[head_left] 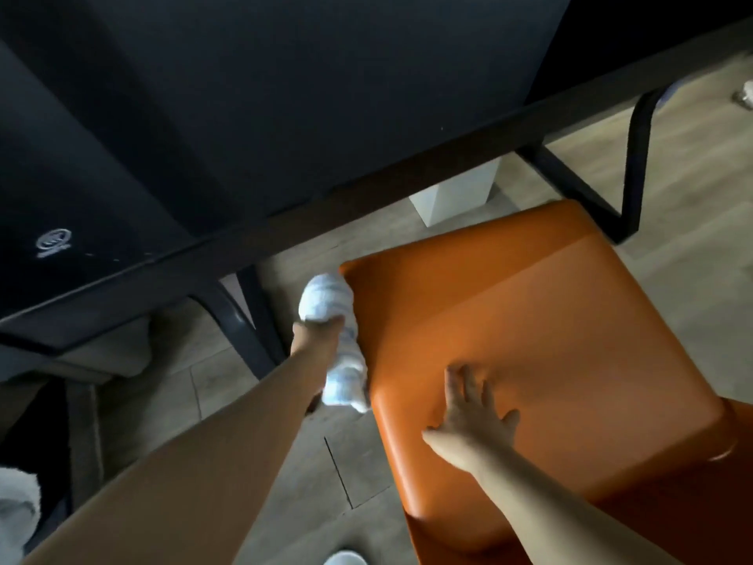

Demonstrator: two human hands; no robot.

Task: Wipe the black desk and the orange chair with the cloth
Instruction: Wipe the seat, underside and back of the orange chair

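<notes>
Hiding most of the left hand (315, 334), the white cloth (326, 297) bunches over the knuckles and trails down past the wrist. The hand grips it, but the fingers are buried in the folds and how they lie cannot be told. The cloth presses against the left side edge of the orange chair (570, 320), near its front corner. The right hand (474, 413) rests flat on the seat close to the near left edge, fingers straight and spread apart. The chair's back and legs are cut off or hidden under the seat.

On the black desk (285, 95), at the left, a small white round logo (53, 240) shows; the letters under it are too blurred to read.

Under the desk stand its black frame legs (578, 185) and a white block (456, 193), partly hidden behind the desk edge. The floor (285, 462) is pale wood planking. A white fluffy thing (16, 503) is cut off at the lower left, another white shape (344, 558) at the bottom edge, and a small pale object (745, 97) at the far right; none can be made out.
</notes>
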